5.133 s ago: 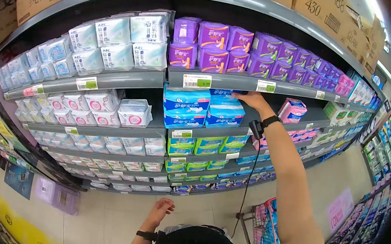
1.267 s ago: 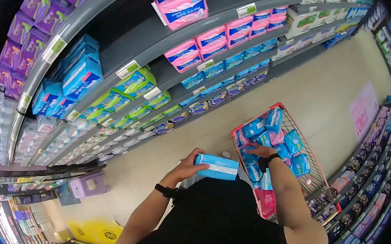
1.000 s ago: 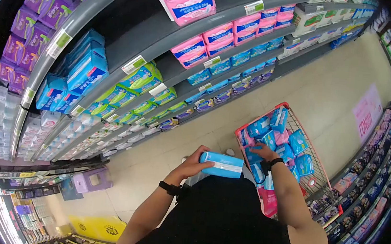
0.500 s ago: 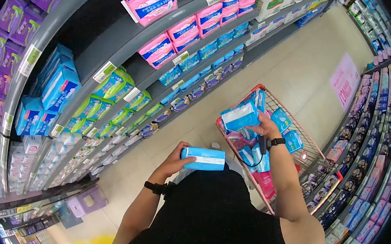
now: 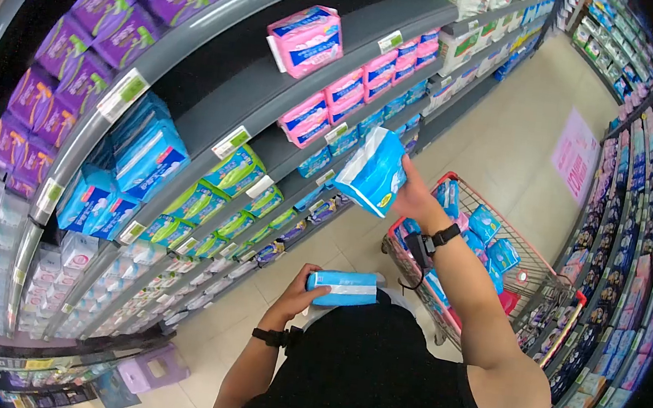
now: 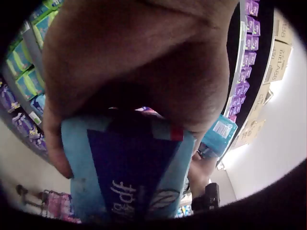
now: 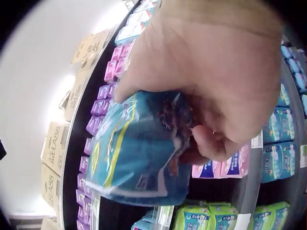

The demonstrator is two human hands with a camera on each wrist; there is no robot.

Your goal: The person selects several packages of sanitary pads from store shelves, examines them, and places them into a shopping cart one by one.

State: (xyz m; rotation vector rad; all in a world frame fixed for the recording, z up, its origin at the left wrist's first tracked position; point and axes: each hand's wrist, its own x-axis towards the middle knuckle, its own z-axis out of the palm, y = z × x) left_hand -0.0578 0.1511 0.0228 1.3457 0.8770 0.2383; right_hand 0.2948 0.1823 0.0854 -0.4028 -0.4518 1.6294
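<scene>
In the head view the left hand (image 5: 296,291) grips a blue pack with a white band (image 5: 343,288) close to the black shirt. Seen from the left wrist, that pack (image 6: 129,167) has a dark blue panel and lies between thumb and fingers. The right hand (image 5: 415,190) holds up a blue and white pack (image 5: 376,171) by its end, between the cart and the shelves. In the right wrist view the fingers curl round this pack's crinkled wrapper (image 7: 139,148). Blue packs (image 5: 139,154) stand on the shelf at left.
A red-rimmed cart (image 5: 504,204) with several blue and pink packs stands at the right. One pink pack (image 5: 306,40) sits on the shelf above rows of pink and green packs. Purple packs (image 5: 107,6) fill the upper left shelf. A purple stool (image 5: 153,370) is on the floor.
The right hand has taken a blue pack from the cart and raised it up and left towards the shelves. The left hand keeps its pack. The head view has shifted.
</scene>
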